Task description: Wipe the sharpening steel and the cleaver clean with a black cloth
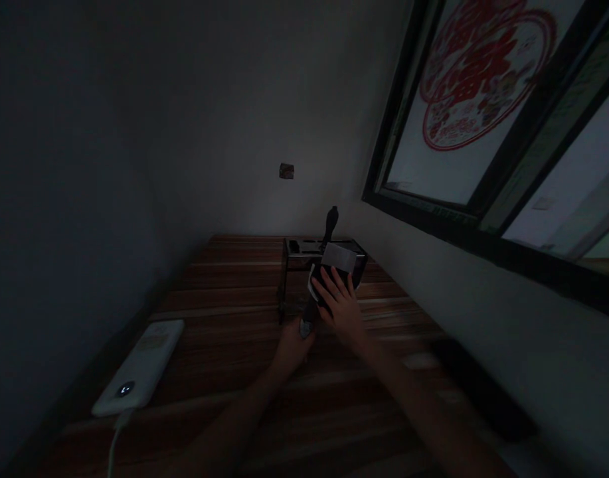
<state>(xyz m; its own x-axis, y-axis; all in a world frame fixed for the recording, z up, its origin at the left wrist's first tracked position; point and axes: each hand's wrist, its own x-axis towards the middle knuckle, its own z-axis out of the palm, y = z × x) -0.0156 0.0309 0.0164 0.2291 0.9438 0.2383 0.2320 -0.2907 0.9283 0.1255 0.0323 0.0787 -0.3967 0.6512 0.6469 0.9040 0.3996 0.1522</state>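
Note:
My left hand [294, 342], low in the middle, is closed around the dark handle [309, 317] of a cleaver-like knife tilted up and away from me. Its wide grey blade [340, 255] shows at the top. Over its lower part is a black area with a pale edge; whether it is a cloth or dark metal I cannot tell. My right hand [341, 309] lies on this black area, fingers stretched and spread, thumb mostly hidden. Just behind stands a dark knife rack [297, 255] with a slotted top. Another black knife handle [331, 222] sticks up from it.
A white power bank [142, 368] with a lit display and a cable [113, 441] lies at the left on the striped wooden table [219, 372]. A long black object [483, 388] lies at the right by the wall. A dark-framed window [428, 206] is above it. The light is dim.

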